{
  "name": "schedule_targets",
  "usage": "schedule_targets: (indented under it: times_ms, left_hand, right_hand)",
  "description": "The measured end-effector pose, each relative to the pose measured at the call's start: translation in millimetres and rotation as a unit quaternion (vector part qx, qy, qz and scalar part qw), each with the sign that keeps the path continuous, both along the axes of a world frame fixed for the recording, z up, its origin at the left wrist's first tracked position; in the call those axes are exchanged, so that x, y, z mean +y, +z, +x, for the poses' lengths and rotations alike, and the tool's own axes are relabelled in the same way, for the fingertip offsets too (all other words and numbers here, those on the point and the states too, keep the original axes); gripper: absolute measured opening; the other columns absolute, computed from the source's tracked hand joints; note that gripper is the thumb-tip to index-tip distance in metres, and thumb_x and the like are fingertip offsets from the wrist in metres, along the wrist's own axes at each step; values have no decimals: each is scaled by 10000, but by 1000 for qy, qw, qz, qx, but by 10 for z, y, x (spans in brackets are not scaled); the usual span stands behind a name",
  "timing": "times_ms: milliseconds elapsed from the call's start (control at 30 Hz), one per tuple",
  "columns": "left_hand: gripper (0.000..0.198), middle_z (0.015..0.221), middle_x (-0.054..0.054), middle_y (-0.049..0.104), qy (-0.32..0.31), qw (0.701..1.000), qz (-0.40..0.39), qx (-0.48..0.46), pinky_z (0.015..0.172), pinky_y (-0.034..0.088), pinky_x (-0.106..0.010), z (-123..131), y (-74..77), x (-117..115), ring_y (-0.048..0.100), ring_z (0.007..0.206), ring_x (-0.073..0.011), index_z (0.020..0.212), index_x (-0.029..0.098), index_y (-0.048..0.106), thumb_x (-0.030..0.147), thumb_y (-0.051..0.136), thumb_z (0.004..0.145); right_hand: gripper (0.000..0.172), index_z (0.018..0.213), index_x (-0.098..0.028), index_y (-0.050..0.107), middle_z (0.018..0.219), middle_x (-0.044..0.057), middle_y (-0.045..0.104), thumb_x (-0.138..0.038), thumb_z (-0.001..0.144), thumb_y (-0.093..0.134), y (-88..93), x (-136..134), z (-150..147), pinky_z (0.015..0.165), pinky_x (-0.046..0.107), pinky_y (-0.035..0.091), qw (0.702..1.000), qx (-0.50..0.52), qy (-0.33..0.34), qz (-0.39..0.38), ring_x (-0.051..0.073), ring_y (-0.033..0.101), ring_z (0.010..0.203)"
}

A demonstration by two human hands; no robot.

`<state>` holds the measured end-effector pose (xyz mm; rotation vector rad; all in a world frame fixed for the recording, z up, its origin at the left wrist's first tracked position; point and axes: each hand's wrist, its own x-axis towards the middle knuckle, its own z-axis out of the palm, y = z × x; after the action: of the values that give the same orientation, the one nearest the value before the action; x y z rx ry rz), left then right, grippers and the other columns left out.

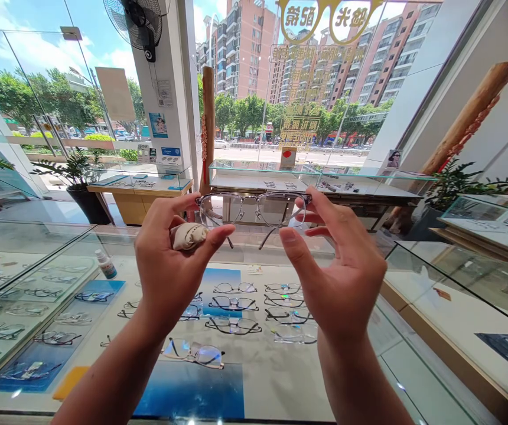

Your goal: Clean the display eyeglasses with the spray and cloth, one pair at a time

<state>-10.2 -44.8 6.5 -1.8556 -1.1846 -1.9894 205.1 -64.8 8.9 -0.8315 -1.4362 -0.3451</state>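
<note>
"Eyeglasses (250, 199) above the display counter (280, 378): how held?"
"Left hand (165, 260) grips one end, balled cloth (188, 237) against its palm; right hand (345, 265) grips the other."
"Handling?"
"Probably light, fragile; pinch the outer corners."

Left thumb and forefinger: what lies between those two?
In the head view, the left hand shows a crumpled, pale, cloth-like bundle there, plus part of the glasses.

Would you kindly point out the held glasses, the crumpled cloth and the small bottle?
Held glasses (249, 199): head view, on the bridge between the lenses.
Crumpled cloth (189, 236): head view, middle of its visible bulge.
Small bottle (107, 266): head view, on its body.
</note>
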Motion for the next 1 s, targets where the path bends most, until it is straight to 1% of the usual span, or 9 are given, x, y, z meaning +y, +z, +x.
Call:
schedule_targets:
  times_ms: [133, 233, 400, 600, 733, 833, 900, 1000]
  left_hand:
    - [525, 1034, -38, 740, 11, 1000, 11, 8, 754, 538, -374, -7, 19, -12, 608, 798, -180, 1226, 279, 780, 622, 925, 855]
    - [519, 1032, -33, 743, 14, 1000, 14, 17, 752, 535, -363, -10, 28, -9, 617, 804, -177, 1232, 275, 779, 612, 922, 864]
    - [504, 975, -9, 717, 6, 1000, 16, 26, 729, 524, -328, -12, 29, 17, 588, 756, -150, 1258, 272, 786, 565, 929, 874]
    - [489, 957, -14, 720, 5, 999, 16, 28, 729, 531, -334, -14, 27, 23, 606, 759, -159, 1249, 269, 797, 560, 927, 877]
    - [476, 985, -25, 740, 2, 1000, 6, 24, 722, 536, -347, -22, 29, 21, 619, 764, -169, 1244, 272, 800, 560, 920, 885]
    - [465, 961, -16, 725, 0, 1000, 10, 23, 727, 533, -348, -28, 30, 27, 613, 764, -166, 1232, 270, 800, 548, 927, 881]
    - [472, 967, -15, 717, 1, 1000, 14, 21, 733, 530, -354, -30, 29, 27, 603, 766, -164, 1237, 270, 792, 548, 929, 881]
    - [499, 1030, -32, 719, 10, 999, 28, 16, 743, 535, -372, -31, 28, 15, 596, 801, -177, 1263, 281, 775, 558, 929, 878]
  right_hand:
    - [485, 1466, -269, 745, 1190, 79, 836, -387, 999, 797, 6, -2, 3, 792, 429, 680, 1000, -5, 4, -5, 264, 790, 1013]
    - [485, 1465, -279, 745, 1187, 66, 835, -385, 996, 808, 5, -8, 5, 798, 418, 674, 1000, -2, 8, -10, 254, 786, 1019]
    - [479, 1448, -292, 753, 1179, 55, 828, -384, 985, 831, 1, -17, 1, 791, 405, 673, 1000, 2, 2, 0, 239, 773, 994]
    - [485, 1446, -299, 754, 1168, 56, 823, -388, 978, 842, 3, -20, -1, 778, 406, 675, 1000, 6, 1, 4, 239, 765, 978]
    - [464, 1434, -295, 759, 1137, 52, 821, -384, 984, 832, 15, -31, -7, 772, 406, 676, 1000, 2, -4, 3, 239, 765, 968]
    - [446, 1419, -288, 766, 1119, 50, 822, -385, 987, 821, 24, -38, -13, 771, 408, 679, 1000, 1, -5, -1, 240, 773, 964]
    - [443, 1418, -279, 766, 1132, 51, 827, -382, 989, 814, 24, -34, -16, 784, 411, 679, 1000, 4, 3, -7, 241, 778, 977]
    - [434, 1417, -257, 763, 1146, 62, 837, -377, 1000, 787, 12, -8, -19, 798, 420, 678, 999, 4, 20, -27, 244, 787, 984]
